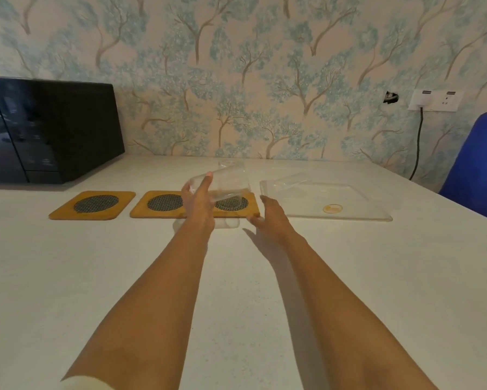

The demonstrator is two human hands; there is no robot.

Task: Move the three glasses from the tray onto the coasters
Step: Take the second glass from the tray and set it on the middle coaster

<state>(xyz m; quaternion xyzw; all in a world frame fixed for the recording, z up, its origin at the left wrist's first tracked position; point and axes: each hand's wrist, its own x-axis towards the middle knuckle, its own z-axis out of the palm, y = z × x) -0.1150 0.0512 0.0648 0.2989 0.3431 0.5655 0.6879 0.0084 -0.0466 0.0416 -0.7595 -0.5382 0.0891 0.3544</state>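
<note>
My left hand [197, 199] grips a clear glass [226, 184], tilted on its side in the air above the right coaster [238, 207]. Three wooden coasters with dark mesh discs lie in a row: the left coaster [91, 206], the middle coaster [158, 205] and the right one. The clear tray [349, 218] lies to their right. My right hand [269, 216] rests on the table by the tray's front left corner, fingers apart, holding nothing. A faint clear shape [231, 224] lies on the table between my hands; whether it is a glass I cannot tell.
A black microwave [48, 130] stands at the back left on the white table [236, 305]. A blue chair back [475, 164] is at the right edge. A wall socket [433, 100] with a black cable hangs behind the tray. A yellow sticker [332, 208] marks the tray.
</note>
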